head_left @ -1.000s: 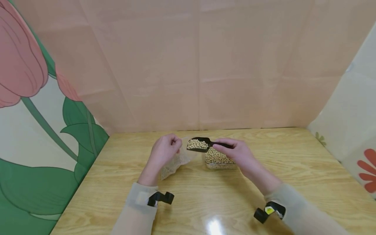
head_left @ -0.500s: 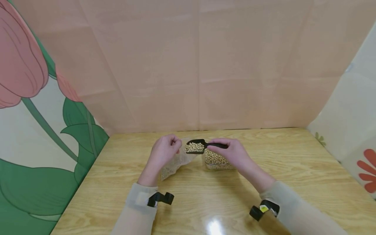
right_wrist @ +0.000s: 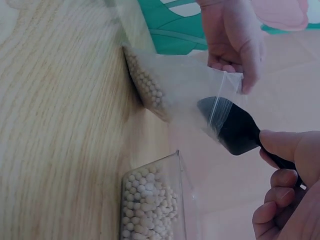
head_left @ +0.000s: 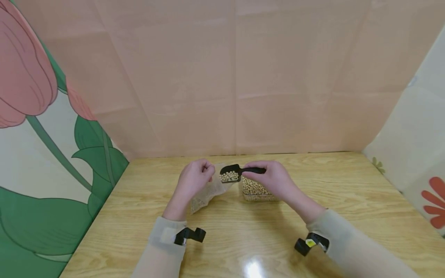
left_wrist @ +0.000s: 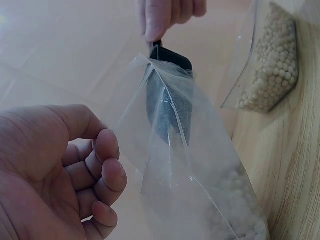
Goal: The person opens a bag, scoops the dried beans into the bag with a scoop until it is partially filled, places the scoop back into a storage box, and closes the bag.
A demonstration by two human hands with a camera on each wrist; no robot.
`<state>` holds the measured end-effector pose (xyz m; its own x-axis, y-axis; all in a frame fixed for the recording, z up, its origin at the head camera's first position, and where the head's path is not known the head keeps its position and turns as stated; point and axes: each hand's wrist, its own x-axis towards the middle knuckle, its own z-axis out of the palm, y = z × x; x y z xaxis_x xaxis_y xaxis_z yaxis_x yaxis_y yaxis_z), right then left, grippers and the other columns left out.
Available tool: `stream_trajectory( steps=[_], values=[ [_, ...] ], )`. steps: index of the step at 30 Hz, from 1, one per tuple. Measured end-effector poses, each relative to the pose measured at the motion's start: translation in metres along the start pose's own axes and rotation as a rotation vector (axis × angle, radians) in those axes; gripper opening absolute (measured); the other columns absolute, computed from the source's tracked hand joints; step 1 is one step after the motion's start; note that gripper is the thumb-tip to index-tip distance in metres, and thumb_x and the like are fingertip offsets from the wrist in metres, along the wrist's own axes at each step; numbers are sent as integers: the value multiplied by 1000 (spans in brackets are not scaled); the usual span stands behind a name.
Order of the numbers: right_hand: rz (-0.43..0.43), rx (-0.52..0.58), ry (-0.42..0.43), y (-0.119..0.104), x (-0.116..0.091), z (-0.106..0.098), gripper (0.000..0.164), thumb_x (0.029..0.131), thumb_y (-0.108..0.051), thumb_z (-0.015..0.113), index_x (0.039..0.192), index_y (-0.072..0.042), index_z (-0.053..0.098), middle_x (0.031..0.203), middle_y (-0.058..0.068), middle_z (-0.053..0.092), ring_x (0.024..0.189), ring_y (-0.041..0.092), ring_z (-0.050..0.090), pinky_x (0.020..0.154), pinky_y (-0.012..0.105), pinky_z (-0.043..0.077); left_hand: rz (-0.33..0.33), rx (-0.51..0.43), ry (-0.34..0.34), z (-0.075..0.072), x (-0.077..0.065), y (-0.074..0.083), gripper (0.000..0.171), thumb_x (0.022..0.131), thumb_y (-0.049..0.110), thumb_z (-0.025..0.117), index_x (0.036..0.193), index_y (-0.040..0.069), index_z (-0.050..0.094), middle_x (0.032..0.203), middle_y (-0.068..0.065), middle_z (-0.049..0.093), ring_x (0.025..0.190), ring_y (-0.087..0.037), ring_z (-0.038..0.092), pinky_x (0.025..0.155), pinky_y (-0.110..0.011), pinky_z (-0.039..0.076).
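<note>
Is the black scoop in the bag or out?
Partly in: both wrist views show the front of the black scoop through the bag, while its handle is outside, in the right hand.

The translucent plastic bag (head_left: 205, 196) stands slanting on the tabletop (head_left: 243, 235), left of centre towards the far edge, its bottom bulging with pale round beans. The left hand (head_left: 194, 175) pinches the bag's mouth. Inside that mouth sits the blade of the black scoop (head_left: 229, 168), bearing more beans; the right hand (head_left: 274, 177) grips its handle. Nearer the tabletop's right edge than the bag, the clear rectangular box (right_wrist: 191, 202) holds a heap of the same beans.
</note>
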<state>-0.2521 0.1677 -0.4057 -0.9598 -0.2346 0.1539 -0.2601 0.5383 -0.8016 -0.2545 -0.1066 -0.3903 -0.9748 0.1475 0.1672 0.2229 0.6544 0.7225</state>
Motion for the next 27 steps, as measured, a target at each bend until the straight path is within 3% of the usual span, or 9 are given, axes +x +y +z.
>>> stream_trajectory(
  steps=[6,11,15,27],
  values=[
    [-103,-119,38,-6,-1,0,25,99,-34,85,120,-20,86,120,4,81,86,15,69,75,39,55,5,-8,-4,0,-1,-1,22,106,17,59,89,13,72,74,4,70,57,-19,54,59,-36,44],
    [-205,-249,88,-11,-1,3,24,95,-28,90,117,-18,87,111,3,83,75,12,66,68,37,53,9,-5,-1,0,-2,-1,22,106,17,60,88,14,72,73,4,70,57,-19,54,60,-36,44],
    [-235,-308,105,-14,-2,4,25,93,-28,91,116,-18,87,107,2,83,73,9,66,64,36,53,9,-3,-1,0,-2,-1,21,106,17,60,90,12,73,73,4,70,58,-19,55,59,-35,45],
    [-136,-168,50,-17,-7,-13,26,98,-29,87,121,-18,86,120,5,81,78,16,65,69,37,53,-2,-9,-12,-1,-1,-1,22,108,19,59,93,12,73,75,3,71,57,-20,54,59,-36,44]
  ],
)
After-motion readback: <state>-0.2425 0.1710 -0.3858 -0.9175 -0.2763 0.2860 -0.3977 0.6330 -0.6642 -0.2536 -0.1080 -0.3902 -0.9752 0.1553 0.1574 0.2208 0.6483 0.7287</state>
